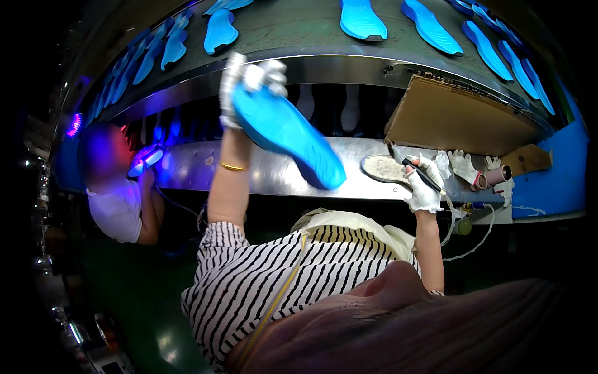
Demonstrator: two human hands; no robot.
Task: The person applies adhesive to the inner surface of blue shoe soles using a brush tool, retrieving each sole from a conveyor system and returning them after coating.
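A metal counter point(268, 181) runs along the near side of a green conveyor belt point(286, 31) carrying blue insoles point(221, 30). At left, a co-worker point(118, 209) holds a sole-shaped piece point(148, 160) under violet light. Rightward, the gloved left hand point(250, 87) grasps a raised blue insole point(289, 138) by its far end. Further right, the gloved right hand point(427, 184) grips a black pen-like tool point(425, 176) beside a pale insole point(385, 168) on the counter. The raised piece seems midway through handling; which belt pieces are finished I cannot tell.
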